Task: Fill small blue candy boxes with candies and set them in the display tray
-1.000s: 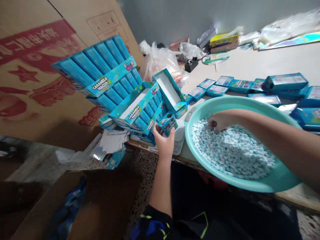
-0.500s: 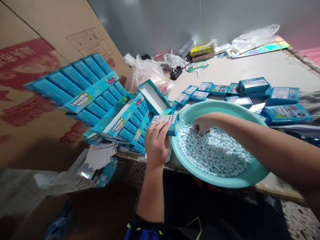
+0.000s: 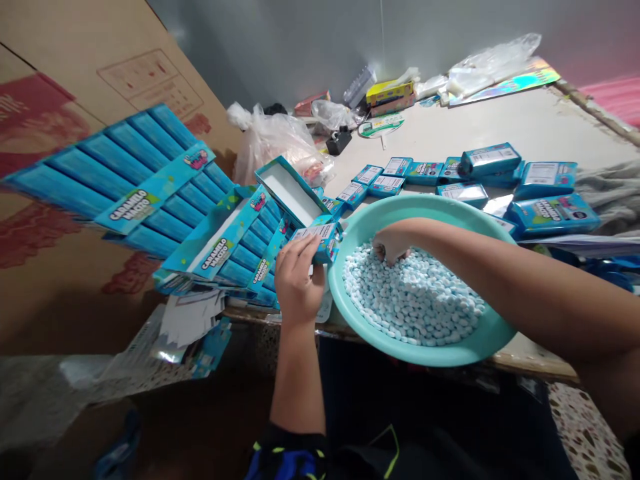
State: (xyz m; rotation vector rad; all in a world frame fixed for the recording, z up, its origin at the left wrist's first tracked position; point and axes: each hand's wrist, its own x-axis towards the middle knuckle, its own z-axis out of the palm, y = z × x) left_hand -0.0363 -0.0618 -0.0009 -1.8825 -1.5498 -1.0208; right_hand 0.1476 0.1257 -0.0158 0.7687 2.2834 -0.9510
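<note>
Box juts beyond left hand gripping it; right hand curled in candies, hold unclear.

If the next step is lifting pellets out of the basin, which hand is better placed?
Right, I'd judge: the right hand is down at the pellets inside the basin, though any grip is hidden. The left hand is occupied, holding a box by the rim.

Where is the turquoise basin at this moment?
In the head view, the turquoise basin sits right of centre on the table, right of the blue box in the left hand, with the right hand among its pellets.
</note>
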